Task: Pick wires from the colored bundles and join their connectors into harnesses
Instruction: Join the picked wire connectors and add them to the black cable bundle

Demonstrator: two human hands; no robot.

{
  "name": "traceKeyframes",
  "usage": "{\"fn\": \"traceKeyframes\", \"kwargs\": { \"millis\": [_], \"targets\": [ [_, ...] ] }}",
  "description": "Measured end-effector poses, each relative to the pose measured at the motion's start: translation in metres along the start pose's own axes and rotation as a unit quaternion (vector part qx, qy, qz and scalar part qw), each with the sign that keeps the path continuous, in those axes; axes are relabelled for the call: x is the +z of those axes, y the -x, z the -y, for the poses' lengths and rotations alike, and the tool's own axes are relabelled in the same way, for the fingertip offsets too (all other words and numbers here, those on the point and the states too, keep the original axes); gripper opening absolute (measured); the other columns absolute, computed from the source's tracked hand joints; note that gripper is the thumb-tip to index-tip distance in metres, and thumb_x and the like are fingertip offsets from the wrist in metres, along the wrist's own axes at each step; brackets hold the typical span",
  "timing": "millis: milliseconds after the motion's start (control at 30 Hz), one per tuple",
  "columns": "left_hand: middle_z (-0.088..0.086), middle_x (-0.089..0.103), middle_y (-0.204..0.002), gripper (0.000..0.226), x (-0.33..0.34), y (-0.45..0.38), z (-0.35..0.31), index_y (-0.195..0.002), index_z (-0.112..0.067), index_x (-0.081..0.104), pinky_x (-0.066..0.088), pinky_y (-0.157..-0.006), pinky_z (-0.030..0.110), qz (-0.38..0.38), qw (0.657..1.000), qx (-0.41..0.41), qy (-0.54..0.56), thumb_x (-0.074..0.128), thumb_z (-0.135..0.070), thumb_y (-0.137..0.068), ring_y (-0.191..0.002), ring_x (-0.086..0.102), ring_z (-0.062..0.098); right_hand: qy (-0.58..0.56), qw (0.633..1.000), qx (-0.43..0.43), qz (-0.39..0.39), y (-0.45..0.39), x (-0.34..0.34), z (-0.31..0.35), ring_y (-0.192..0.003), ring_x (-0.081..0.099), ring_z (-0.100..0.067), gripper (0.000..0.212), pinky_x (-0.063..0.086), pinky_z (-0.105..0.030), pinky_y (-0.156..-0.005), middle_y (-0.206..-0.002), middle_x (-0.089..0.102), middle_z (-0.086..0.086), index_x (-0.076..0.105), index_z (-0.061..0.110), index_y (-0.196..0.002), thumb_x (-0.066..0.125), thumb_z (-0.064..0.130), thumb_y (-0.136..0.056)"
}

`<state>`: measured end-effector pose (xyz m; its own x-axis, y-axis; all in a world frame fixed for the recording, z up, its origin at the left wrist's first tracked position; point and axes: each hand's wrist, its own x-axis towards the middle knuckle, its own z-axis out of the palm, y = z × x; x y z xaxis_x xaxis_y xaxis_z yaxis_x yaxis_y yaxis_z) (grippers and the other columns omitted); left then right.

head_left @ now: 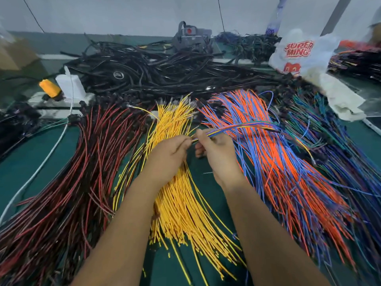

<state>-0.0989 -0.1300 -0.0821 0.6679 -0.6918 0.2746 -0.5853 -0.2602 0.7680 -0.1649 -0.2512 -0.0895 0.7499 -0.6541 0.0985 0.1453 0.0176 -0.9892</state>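
Wires (pixel 237 127) of several colours, gathered into one thin strand, are held up over the table (pixel 24 162) where my two hands meet; the strand arcs away from the grip toward the far right and ends over the orange and blue bundle (pixel 288 172). I judge the step in hand to be assembly of one harness: the picked wires are collected and their near ends are being brought to a connector, though no connector body is discernible at the grip. My right hand (pixel 216 150) has its fingers curled round the strand's near end, clamped on it. My left hand (pixel 171 153) closes thumb and fingertips at the very tip of the same strand, pinching it; whether it also holds a terminal there is too small to tell. Directly beneath the grip lies the yellow bundle (pixel 179 193), untouched by either hand so far as I can see. Left of the grip lies the red and black bundle (pixel 72 193); beyond the strand's far end, a dark blue and green bundle (pixel 340 151). Behind the grip, well apart, sits a heap of black cables (pixel 154 69). The next move, in my estimate, calls for aligning the wire ends squarely and seating them without loosening the right hand's hold.
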Motion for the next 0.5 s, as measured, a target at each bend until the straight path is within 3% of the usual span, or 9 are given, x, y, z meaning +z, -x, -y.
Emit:
{"fn": "traceKeyframes", "kwargs": {
  "millis": [133, 267, 333, 500],
  "targets": [
    [-0.017, 0.051, -0.057, 0.028, -0.010, 0.000, 0.001, -0.081, -0.034, 0.064, 0.031, -0.049, 0.012, -0.048, 0.993, -0.027, 0.102, 0.050, -0.017, -0.098, -0.050, 0.042, -0.001, -0.083, 0.993, -0.009, -0.082, -0.001, -0.003, 0.008, -0.045, 0.054, -0.009, 0.021, 0.048, -0.022, -0.048, -0.051, 0.057, 0.005, 0.064, 0.008, -0.078, 0.058, 0.013, -0.096],
    [-0.012, 0.055, -0.057, 0.024, -0.016, -0.001, 0.001, -0.073, -0.031, 0.071, 0.037, -0.050, 0.021, -0.133, 0.967, -0.093, 0.195, 0.059, -0.024, -0.093, -0.048, 0.045, 0.003, -0.170, 0.978, 0.002, -0.123, 0.000, -0.002, 0.015, -0.044, 0.053, -0.012, 0.014, 0.050, -0.025, -0.050, -0.055, 0.056, -0.003, 0.060, 0.003, -0.085, 0.058, 0.011, -0.096],
    [-0.011, 0.058, -0.058, 0.021, -0.018, 0.000, 0.002, -0.074, -0.029, 0.071, 0.041, -0.053, 0.025, -0.145, 0.963, -0.106, 0.202, 0.061, -0.024, -0.092, -0.050, 0.049, 0.005, -0.193, 0.976, 0.017, -0.098, 0.001, 0.000, 0.016, -0.046, 0.053, -0.011, 0.012, 0.050, -0.024, -0.050, -0.056, 0.055, -0.002, 0.060, 0.004, -0.085, 0.058, 0.011, -0.095],
    [-0.012, 0.058, -0.054, 0.018, -0.016, 0.001, -0.003, -0.080, -0.023, 0.071, 0.040, -0.050, 0.014, -0.104, 0.972, -0.070, 0.197, 0.062, -0.012, -0.091, -0.047, 0.048, 0.003, -0.125, 0.989, 0.053, 0.054, 0.010, 0.002, 0.015, -0.052, 0.055, -0.012, 0.011, 0.050, -0.024, -0.055, -0.060, 0.059, -0.003, 0.062, 0.008, -0.082, 0.060, 0.009, -0.093]
  ]
}}
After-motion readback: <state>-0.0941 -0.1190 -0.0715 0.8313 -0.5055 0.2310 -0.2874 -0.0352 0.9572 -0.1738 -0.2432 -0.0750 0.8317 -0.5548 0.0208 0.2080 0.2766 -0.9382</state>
